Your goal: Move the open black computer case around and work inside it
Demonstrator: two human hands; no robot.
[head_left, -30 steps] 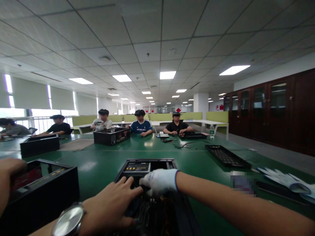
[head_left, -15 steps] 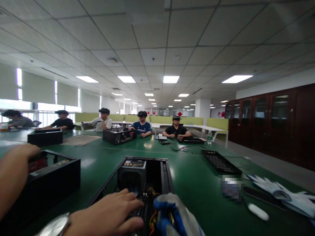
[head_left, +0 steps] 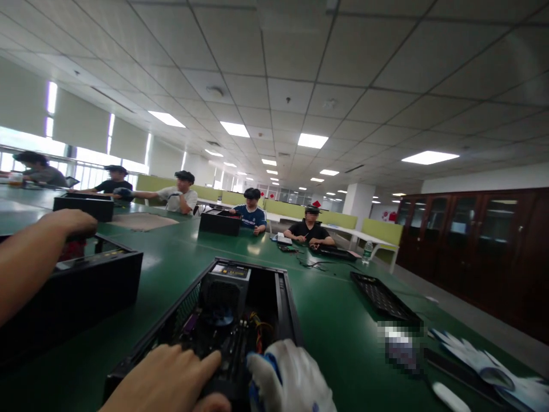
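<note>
An uncovered black computer case (head_left: 295,320) lies in front of me. Inside it are a power supply (head_left: 225,280), a round fan (head_left: 221,316) and yellow and red cables (head_left: 258,329). My bare left hand (head_left: 165,377) is over the near left part of the case, index finger and thumb apart; its other fingertips are partly hidden. At the near right part of the case is my right hand (head_left: 291,377) in a white and blue glove, its fingers curled. What is between them, if anything, is hidden.
Another person's arm (head_left: 47,252) reaches over a second computer case (head_left: 94,283) on the left. On the right lie a black ventilated panel (head_left: 384,297), gloves (head_left: 493,366) and a white object (head_left: 450,396). Several people sit across the green table (head_left: 334,309); a bottle (head_left: 368,252) stands there.
My view has tilted. My left hand has drawn back toward me, uncovering the fan and board. My gloved hand has turned, showing its back. Across the table, a computer case has been turned.
</note>
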